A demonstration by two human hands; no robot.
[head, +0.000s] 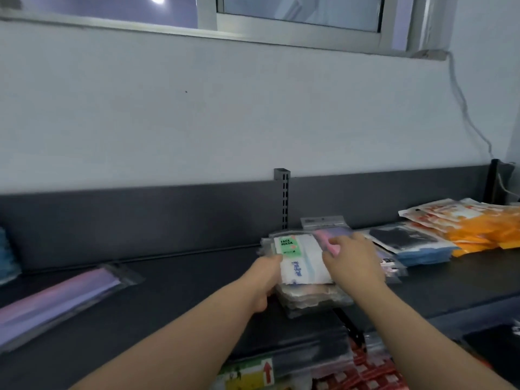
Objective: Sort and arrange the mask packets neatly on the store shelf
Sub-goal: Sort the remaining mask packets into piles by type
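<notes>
A stack of clear mask packets (302, 263) lies on the dark shelf (174, 299) at the centre. Its top packet is white with a green "FACE MASK" label. My left hand (264, 280) grips the stack's left edge, thumb on top. My right hand (351, 260) rests on the stack's right side, fingers touching a pink packet (326, 240). To the right lie a black-and-blue pile (410, 246) and an orange pile (478, 223).
A long purple packet (62, 294) lies at the shelf's left. A blue pile (7, 254) shows at the far left edge. A slotted upright post (284, 198) stands behind the stack. Red and dark packets (365, 372) fill the lower shelf.
</notes>
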